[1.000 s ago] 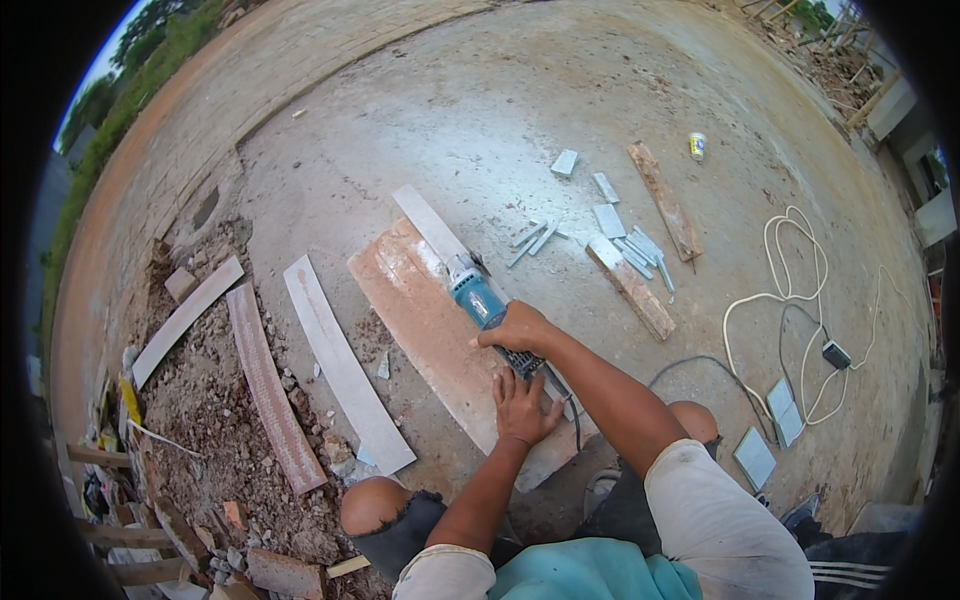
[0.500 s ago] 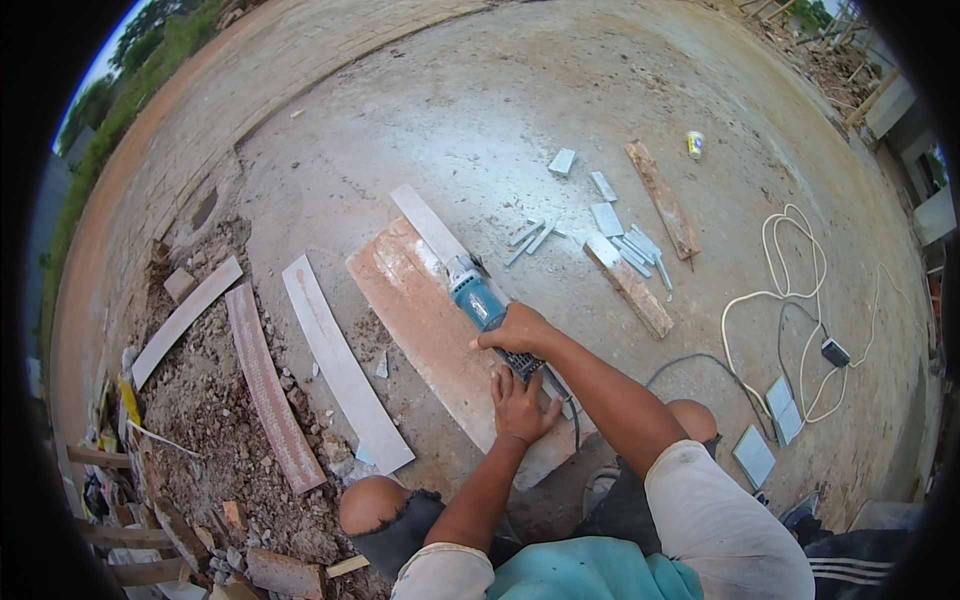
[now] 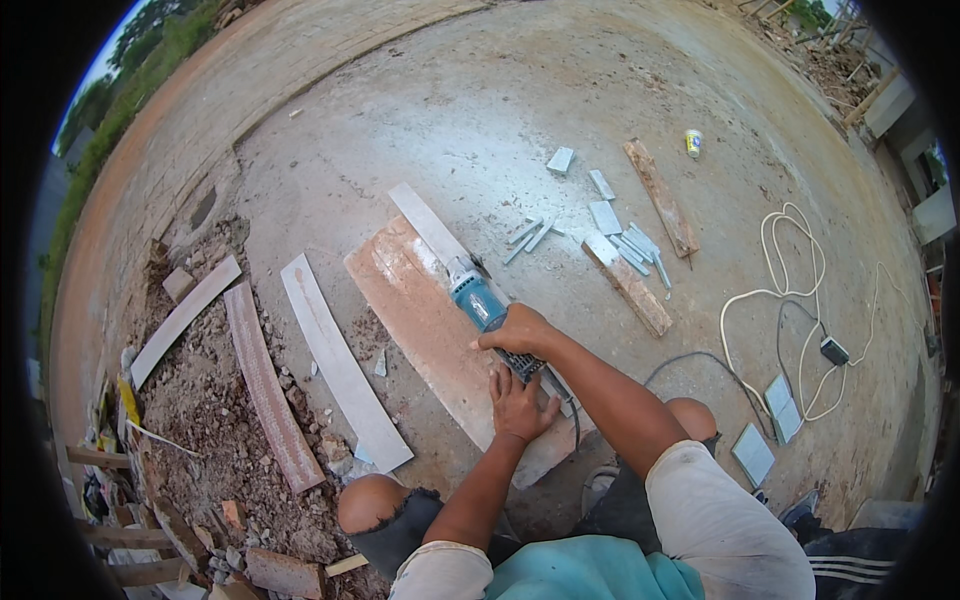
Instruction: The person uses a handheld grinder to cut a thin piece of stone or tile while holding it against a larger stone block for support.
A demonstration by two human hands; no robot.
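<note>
My right hand (image 3: 523, 335) is wrapped around the body of a teal angle grinder (image 3: 480, 303). The grinder's head rests at a long pale tile strip (image 3: 427, 222), which lies along the right edge of a reddish, dusty slab (image 3: 410, 315). Just below the grinder's rear end, my left hand (image 3: 522, 408) presses down with its fingers spread, beside the tool and over the near part of the work. It grips nothing. The grinder's disc and the point where it meets the strip are mostly hidden by the tool's head.
Left of the slab lie a pale tile strip (image 3: 340, 360), a reddish strip (image 3: 270, 385) and rubble (image 3: 200, 400). On the right are small tile offcuts (image 3: 604, 217), two rough bars (image 3: 662, 195) (image 3: 630, 288), a cup (image 3: 693, 143), coiled white cable (image 3: 726, 335) and square tiles (image 3: 753, 455).
</note>
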